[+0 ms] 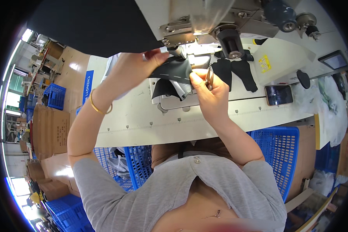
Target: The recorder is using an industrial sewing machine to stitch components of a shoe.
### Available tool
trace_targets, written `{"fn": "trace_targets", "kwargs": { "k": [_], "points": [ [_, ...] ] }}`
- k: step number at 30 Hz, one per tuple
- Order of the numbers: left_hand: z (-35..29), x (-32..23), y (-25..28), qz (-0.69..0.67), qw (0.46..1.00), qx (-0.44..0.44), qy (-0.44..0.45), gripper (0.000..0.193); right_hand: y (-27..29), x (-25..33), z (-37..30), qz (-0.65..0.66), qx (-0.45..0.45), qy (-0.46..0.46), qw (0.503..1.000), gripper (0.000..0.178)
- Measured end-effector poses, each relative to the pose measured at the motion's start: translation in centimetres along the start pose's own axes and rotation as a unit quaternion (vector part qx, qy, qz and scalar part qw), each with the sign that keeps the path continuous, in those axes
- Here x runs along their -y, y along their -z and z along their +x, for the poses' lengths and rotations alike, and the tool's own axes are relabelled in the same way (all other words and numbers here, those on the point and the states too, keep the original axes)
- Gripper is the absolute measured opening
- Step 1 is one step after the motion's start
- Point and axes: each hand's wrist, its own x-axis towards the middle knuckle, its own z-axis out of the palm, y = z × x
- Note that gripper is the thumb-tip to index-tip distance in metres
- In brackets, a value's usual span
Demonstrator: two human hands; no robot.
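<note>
A piece of black fabric [169, 71] with a pale dashed line along its edge is stretched between my hands, below the lit head of a sewing machine [199, 27]. My left hand [142, 65] is closed on its left end, the fingertips partly hidden. Thumb and fingers of my right hand [212, 94] pinch the right corner. Metal thread snips [209, 77] also sit in that right hand, pointing up. Under the stretched piece hangs more black and grey fabric [168, 89], over the machine bed's edge.
Cut black fabric pieces [241, 73] lie right of the machine bed. Farther right a phone [278, 95] rests on the white table [143, 131], whose front edge carries a ruler scale. Blue plastic baskets [276, 154] stand below the table on both sides. Cardboard boxes [50, 131] stand left.
</note>
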Motion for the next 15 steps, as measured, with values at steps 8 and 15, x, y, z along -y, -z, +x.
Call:
{"fn": "trace_targets", "kwargs": {
  "k": [8, 15],
  "points": [
    [0.5, 1.6, -1.4, -0.083, 0.990, -0.019, -0.112, 0.029, -0.2, 0.1, -0.2, 0.006, 0.005, 0.010, 1.000, 0.016],
    [0.3, 1.7, -2.0, -0.034, 0.984, -0.086, -0.153, 0.016, -0.2, 0.0, -0.3, 0.004, 0.005, 0.016, 1.000, 0.016]
  ]
}}
